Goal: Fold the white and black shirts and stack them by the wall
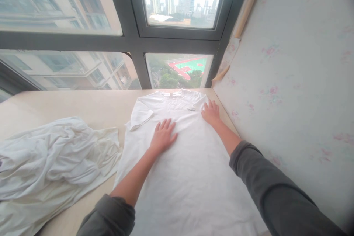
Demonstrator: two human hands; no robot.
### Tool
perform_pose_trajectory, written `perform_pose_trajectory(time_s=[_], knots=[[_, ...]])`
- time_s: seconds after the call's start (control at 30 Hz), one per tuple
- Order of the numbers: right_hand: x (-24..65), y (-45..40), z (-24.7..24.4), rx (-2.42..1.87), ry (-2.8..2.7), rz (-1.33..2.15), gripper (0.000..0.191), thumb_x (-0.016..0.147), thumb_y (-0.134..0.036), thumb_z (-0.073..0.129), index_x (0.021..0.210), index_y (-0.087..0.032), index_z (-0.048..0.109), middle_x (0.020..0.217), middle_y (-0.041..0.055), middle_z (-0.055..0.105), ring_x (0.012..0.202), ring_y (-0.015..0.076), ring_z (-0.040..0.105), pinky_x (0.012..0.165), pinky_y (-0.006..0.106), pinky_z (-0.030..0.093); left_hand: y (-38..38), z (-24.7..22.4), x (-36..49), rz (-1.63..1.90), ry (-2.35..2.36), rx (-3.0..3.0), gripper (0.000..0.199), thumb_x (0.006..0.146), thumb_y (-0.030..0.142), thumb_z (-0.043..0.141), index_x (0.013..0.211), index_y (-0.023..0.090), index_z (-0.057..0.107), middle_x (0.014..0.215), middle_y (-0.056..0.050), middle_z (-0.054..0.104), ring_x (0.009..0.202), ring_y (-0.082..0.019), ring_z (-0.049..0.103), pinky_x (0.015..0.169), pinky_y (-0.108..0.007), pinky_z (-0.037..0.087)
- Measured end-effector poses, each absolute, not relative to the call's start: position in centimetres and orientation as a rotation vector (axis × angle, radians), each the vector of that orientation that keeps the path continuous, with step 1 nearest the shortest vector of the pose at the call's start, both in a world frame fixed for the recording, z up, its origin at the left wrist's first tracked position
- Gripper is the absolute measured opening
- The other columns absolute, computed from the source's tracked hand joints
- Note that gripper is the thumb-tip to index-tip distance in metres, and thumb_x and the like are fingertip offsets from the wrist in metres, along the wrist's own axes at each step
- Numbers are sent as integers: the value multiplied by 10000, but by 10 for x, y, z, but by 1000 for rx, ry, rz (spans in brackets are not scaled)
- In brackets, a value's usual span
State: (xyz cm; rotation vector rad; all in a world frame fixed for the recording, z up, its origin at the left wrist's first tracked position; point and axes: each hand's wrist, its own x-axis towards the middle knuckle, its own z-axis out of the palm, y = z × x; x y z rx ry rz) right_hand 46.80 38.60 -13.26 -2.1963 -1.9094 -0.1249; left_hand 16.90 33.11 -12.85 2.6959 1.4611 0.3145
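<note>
The white shirt (193,177) is spread on the table (69,99), right in front of the person, with its neck (170,94) put close to the window (177,46). It is touched by both hands. The left hand (163,136) is laid on the upper part of the shirt, spread wide, and no cloth seems to be pinched by it. The right hand (211,112) is set at the top right edge, with its fingers a little bent. It cannot be told whether any cloth is held there.

Near the right hand, a small dark print (191,109) can be seen. On the left side, one short sleeve (139,114) is turned down, so that it is not spread straight out. Some soft creases are seen around the chest.

The step in hand looks like making the shirt flat. For the next move, it seems that the creases need to be pushed out gently and the sleeve pulled straight, with the rest kept from sliding.

To the left, a messy pile of white cloth (63,151) is put just beside the shirt. To the right, the table is met by a wall (290,81) covered in pale flowers. Past the window, a green and red court (190,67) can be seen.
</note>
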Motion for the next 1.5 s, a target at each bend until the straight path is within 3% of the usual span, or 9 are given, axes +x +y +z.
perform_pose_trajectory(time_s=[0.1, 0.23, 0.37, 0.53, 0.7, 0.9, 1.13, 1.3, 1.5], knots=[[446, 333, -130, -2140, -1944, -177, 510, 946, -301, 474, 1418, -109, 492, 1566, 184, 354, 1463, 359, 248, 1151, 541, 256, 329, -126, 168, 326, 1449, 2705, 527, 960, 452, 436, 1428, 215, 488, 1561, -124, 408, 1457, -274, 343, 1203, -496, 226], [431, 235, -143, -1991, -1969, -187, 476, 918, -279, 513, 1362, -109, 540, 1463, 196, 478, 1384, 338, 382, 1107, 504, 363, 326, -122, 169, 347, 1431, 2723, 495, 958, 427, 451, 1400, 211, 513, 1533, -129, 449, 1437, -255, 380, 1197, -479, 248], [432, 143, -160, -1839, -1933, -137, 421, 914, -258, 503, 1320, -169, 571, 1375, 139, 564, 1293, 291, 493, 1090, 473, 430, 322, -114, 172, 387, 1439, 2724, 442, 950, 348, 472, 1366, 214, 538, 1502, -134, 483, 1403, -243, 427, 1192, -474, 266], [433, 74, -164, -1811, -1875, -135, 367, 928, -217, 459, 1261, -189, 611, 1383, 117, 578, 1309, 284, 505, 1074, 475, 475, 291, -98, 175, 421, 1441, 2709, 384, 941, 235, 457, 1303, 202, 580, 1442, -151, 536, 1318, -238, 517, 1164, -459, 324], [439, 40, -158, -1863, -1800, -124, 362, 929, -207, 451, 1250, -198, 618, 1300, 117, 637, 1239, 278, 569, 1058, 499, 487, 212, -86, 150, 341, 1395, 2720, 360, 897, 259, 526, 1244, 216, 614, 1404, -123, 576, 1287, -264, 545, 1093, -456, 420], [449, 2, -166, -1866, -1855, -145, 373, 947, -273, 472, 1289, -181, 591, 1441, 120, 539, 1356, 299, 475, 1083, 510, 462, 101, -120, 53, 451, 1724, 2739, 451, 908, 437, 506, 1288, 209, 585, 1410, -154, 568, 1296, -348, 534, 1039, -519, 463], [452, -13, -170, -1871, -1867, -169, 394, 928, -301, 495, 1299, -207, 585, 1420, 104, 563, 1321, 301, 518, 1077, 509, 465, 45, -146, -1, 441, 1759, 2750, 697, 894, 416, 504, 1546, 311, 278, 1559, -100, 412, 1411, -319, 422, 1105, -509, 423], [456, -18, -168, -1852, -1889, -172, 395, 941, -314, 480, 1312, -211, 568, 1424, 101, 559, 1311, 290, 529, 1072, 501, 473, 43, -145, 2, 398, 1766, 2748, 638, 894, 437, 516, 1494, 255, 398, 1558, -126, 411, 1413, -329, 417, 1102, -513, 421], [458, -23, -174, -1828, -1883, -195, 415, 936, -317, 484, 1336, -221, 544, 1424, 105, 559, 1300, 300, 539, 1065, 515, 474, 88, -128, -20, 410, 1858, 2633, 497, 941, 418, 437, 1354, 175, 568, 1465, -150, 520, 1355, -313, 479, 1082, -478, 439]])
